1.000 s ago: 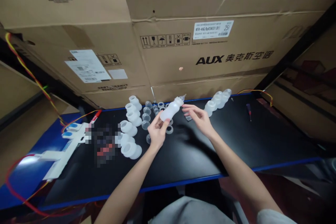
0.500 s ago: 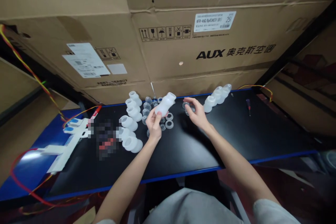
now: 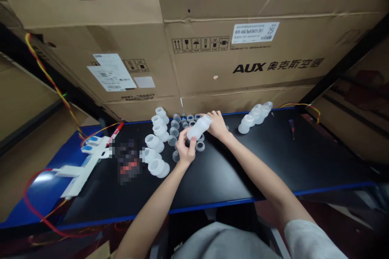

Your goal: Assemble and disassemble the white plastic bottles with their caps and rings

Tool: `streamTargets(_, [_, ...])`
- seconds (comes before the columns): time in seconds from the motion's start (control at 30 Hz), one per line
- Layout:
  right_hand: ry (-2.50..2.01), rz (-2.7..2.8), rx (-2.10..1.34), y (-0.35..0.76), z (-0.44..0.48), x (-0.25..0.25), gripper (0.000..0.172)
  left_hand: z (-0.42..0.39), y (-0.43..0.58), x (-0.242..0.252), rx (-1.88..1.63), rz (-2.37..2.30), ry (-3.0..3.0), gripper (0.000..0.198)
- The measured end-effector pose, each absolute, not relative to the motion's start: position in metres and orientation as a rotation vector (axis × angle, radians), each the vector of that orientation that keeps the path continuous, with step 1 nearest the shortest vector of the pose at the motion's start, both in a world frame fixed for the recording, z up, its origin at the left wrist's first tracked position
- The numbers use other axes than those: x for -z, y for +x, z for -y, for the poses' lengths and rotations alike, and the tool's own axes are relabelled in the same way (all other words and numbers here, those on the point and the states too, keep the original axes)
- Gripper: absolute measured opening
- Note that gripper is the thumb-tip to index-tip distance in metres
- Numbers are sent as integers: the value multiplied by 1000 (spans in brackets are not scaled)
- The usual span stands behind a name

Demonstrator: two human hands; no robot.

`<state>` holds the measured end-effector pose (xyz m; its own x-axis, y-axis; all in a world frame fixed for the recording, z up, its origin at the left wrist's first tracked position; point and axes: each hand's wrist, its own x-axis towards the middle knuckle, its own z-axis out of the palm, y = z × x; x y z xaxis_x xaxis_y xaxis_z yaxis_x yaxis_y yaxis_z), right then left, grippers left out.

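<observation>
My left hand (image 3: 187, 147) is closed around the lower part of a milky white baby bottle (image 3: 199, 127). The bottle tilts with its open mouth up and to the right. Just behind that mouth, my right hand (image 3: 216, 124) reaches over the clear rings, its fingers bent and its fingertips partly hidden by the bottle. One ring collar (image 3: 200, 146) lies below the bottle, and another ring (image 3: 190, 118) lies behind it. Several clear dome-shaped caps (image 3: 174, 132) stand in a column to the left of my left hand.
Several open white bottles (image 3: 154, 143) line the left side of the black table (image 3: 237, 182). More bottles (image 3: 257, 114) stand at the back right, near a thin dark tool (image 3: 291, 128). A white power strip (image 3: 82, 170) and red marker (image 3: 115, 132) lie left. A large cardboard box (image 3: 197, 81) walls the back.
My right hand has moved left, from beside the clear parts to behind the bottle's mouth. My left hand still holds the bottle. The camera view has shifted slightly.
</observation>
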<state>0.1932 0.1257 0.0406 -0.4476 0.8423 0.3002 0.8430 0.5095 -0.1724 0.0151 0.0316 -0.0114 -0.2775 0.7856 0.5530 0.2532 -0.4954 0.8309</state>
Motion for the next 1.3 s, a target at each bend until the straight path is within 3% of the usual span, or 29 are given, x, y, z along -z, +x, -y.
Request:
streamTargets(0.33, [-955,1343,-874,245,-81,-43,53,-30,16,13,-1816,-1244,1710,49])
streamTargets(0.6, [-785,1334,-1123,237,-46,-46,43,-27,17,14,-1787,-1206,1836,44])
streamTargets(0.9, [-773,1560,-1018,252,-42,-46,48,-24,13,-1,-1573,-1039,1596,50])
streamTargets(1.1, [-786,1851,-708,269,-42,-60,38,-29,18,-25,-1210,-918,1082,65])
streamTargets(1.3, [-853,1802,-627,261,-37,-68,33,-28,16,-31,-1215,-912,1028,70])
